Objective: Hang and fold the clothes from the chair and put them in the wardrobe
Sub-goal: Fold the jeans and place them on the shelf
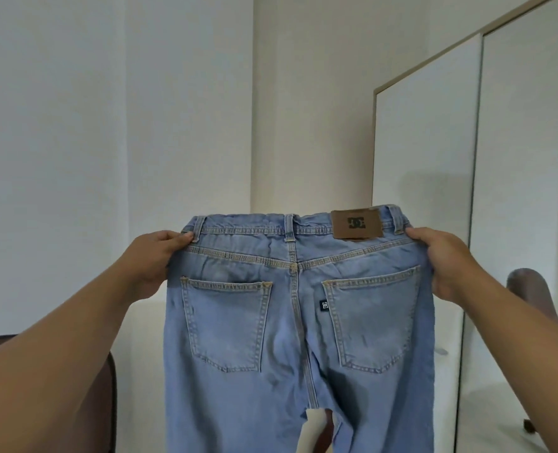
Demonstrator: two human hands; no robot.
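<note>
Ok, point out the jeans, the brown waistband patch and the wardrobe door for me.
jeans [297, 338]: head view, seat between the back pockets.
brown patch [357, 224]: head view, its logo centre.
wardrobe door [424, 132]: head view, white panel face.

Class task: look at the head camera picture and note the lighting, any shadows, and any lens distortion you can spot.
Head view: soft, dim, even light; a faint shadow falls on the wardrobe door; wide-angle stretch enlarges the forearms at the edges; the jeans stay sharp.

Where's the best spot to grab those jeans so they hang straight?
By the waistband's two side ends, from the outside, as the left hand and right hand do now. That band of the jeans is thick and stitched, so the legs drop flat, back pockets facing the camera.
</note>
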